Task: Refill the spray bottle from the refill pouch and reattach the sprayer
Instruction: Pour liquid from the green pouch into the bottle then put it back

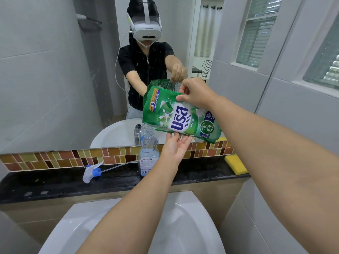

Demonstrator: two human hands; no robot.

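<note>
A green refill pouch hangs tilted in the air in front of the mirror, its lower left corner just above the mouth of the bottle. My right hand pinches its upper edge. My left hand supports it from below with fingertips on its bottom edge. The clear spray bottle stands upright and uncapped on the black ledge, holding a little bluish liquid at the bottom. The white and blue sprayer lies on its side on the ledge to the left, its dip tube pointing toward the bottle.
The black ledge runs across under a mosaic tile strip and a large mirror that shows a person in a headset. A yellow sponge lies at the ledge's right end. A white basin sits below my arms.
</note>
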